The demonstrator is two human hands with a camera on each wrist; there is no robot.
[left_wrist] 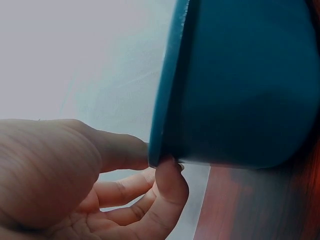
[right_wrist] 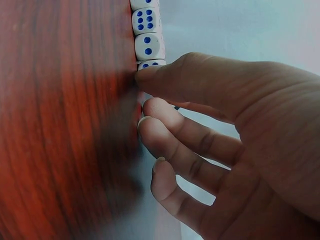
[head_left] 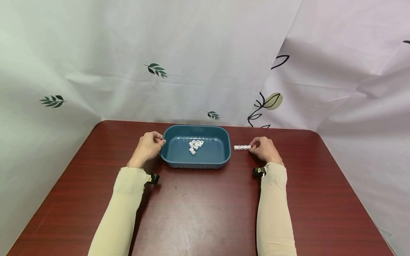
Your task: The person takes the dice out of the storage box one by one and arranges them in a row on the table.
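A blue plastic basin [head_left: 195, 165] stands on the table with several white dice [head_left: 196, 145] loosely heaped on its floor. My left hand [head_left: 148, 146] pinches the basin's left rim; in the left wrist view, the thumb and a curled finger [left_wrist: 172, 187] meet around the rim's corner. To the right of the basin, several dice form a straight row [head_left: 241, 147] on the table. At that row's right end, my right hand [head_left: 264, 148] pinches the last die [right_wrist: 150, 65], partly covered by the thumb. Blue pips show on the neighbouring dice [right_wrist: 150, 46].
The reddish-brown wooden table [head_left: 198, 213] spreads out in front of the basin. Behind it hangs a white cloth [head_left: 198, 71] with leaf prints. Each wrist carries a small black camera [head_left: 258, 172] beneath a pale sleeve [head_left: 277, 209].
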